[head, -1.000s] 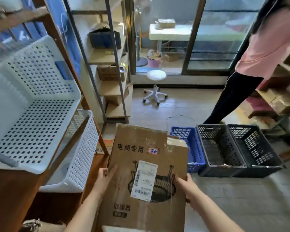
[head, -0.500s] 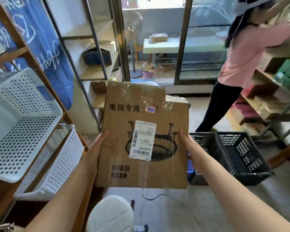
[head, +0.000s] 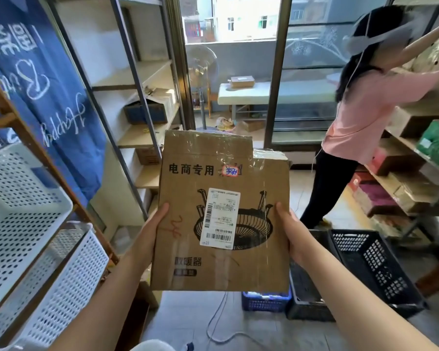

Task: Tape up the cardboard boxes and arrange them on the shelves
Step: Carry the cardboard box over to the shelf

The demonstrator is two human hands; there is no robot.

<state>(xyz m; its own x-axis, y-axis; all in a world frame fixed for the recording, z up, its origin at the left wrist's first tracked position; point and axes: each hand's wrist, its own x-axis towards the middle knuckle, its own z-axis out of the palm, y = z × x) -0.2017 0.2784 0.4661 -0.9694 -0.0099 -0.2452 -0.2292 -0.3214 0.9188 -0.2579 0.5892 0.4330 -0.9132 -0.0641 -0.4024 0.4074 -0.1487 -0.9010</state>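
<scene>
I hold a taped brown cardboard box (head: 221, 214) out in front of me at chest height, its printed face toward me with a white shipping label and a drawing of a round heater. My left hand (head: 151, 230) grips its left edge, thumb on the front. My right hand (head: 290, 233) grips the right edge the same way. Clear tape shines across the top flap. A metal-framed shelf unit (head: 147, 102) stands behind the box to the left, with a few boxes on its boards.
White perforated baskets (head: 23, 198) sit on a wooden rack at my left. Black crates (head: 373, 264) and a blue crate (head: 264, 300) stand on the floor at right. A person in a pink shirt (head: 365, 115) reaches into shelves of boxes (head: 421, 158) at far right. A cable lies on the floor.
I have lifted the box from low near the floor up to chest height and tipped it upright. My view has risen with it toward the shelves and window.
</scene>
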